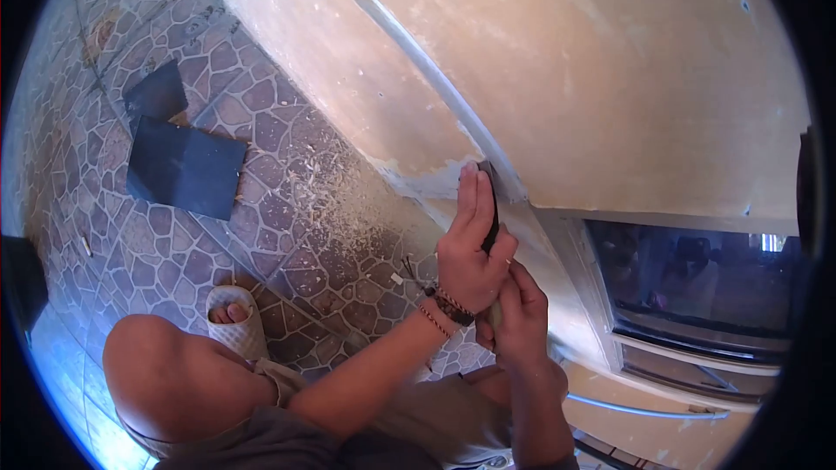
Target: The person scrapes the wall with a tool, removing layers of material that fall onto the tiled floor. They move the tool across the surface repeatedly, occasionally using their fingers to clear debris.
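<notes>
A long, dark, flat-bladed hand tool (492,218) meets the lower end of the grey raised moulding (435,78) on the wall. My left hand (470,265), with braided bracelets at its wrist, grips the blade; two fingers stretch along it, close to the wall. Just below, my right hand (521,318) is closed around the tool's handle end, mostly hidden by the fingers. Beside my left fingertips, a pale, rough patch (427,181) shows on the wall.
Pale shavings (335,196) lie scattered over the stone-patterned floor (183,252). Dark flat sheets (187,165) rest on the floor at left, near my slippered foot (233,318). A framed dark glass pane (697,278) is at right, with a light blue strip (644,409) below.
</notes>
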`<state>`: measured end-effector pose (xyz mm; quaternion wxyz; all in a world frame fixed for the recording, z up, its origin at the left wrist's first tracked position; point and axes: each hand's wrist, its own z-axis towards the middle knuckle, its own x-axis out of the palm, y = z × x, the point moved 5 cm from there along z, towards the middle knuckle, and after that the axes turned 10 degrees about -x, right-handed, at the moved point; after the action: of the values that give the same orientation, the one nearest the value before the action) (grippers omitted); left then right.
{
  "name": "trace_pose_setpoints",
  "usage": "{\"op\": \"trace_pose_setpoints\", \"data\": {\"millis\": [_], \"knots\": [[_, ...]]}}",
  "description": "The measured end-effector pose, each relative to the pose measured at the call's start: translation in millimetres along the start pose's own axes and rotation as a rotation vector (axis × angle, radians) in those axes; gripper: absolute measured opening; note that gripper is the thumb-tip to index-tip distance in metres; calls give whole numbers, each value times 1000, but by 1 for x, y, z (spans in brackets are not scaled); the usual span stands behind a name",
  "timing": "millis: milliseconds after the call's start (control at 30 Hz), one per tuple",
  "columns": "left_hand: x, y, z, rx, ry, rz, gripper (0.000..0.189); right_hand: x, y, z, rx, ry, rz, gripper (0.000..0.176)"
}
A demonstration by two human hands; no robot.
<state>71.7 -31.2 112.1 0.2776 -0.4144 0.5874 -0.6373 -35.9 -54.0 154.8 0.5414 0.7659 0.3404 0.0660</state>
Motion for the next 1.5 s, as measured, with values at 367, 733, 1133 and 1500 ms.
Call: {"op": "trace_pose_setpoints", "data": {"millis": [367, 733, 1133, 1500], "knots": [[-14, 12, 16, -106, -86, 9, 60, 27, 11, 24, -74, 99, -67, 35], [-9, 15, 10, -120, -89, -36, 60, 25, 11, 16, 16, 33, -46, 32], [-3, 11, 1, -74, -104, 7, 60, 8, 14, 2, 29, 33, -88, 33], [-14, 11, 9, -104, -11, -83, 60, 25, 10, -2, 57, -43, -73, 33]]}}
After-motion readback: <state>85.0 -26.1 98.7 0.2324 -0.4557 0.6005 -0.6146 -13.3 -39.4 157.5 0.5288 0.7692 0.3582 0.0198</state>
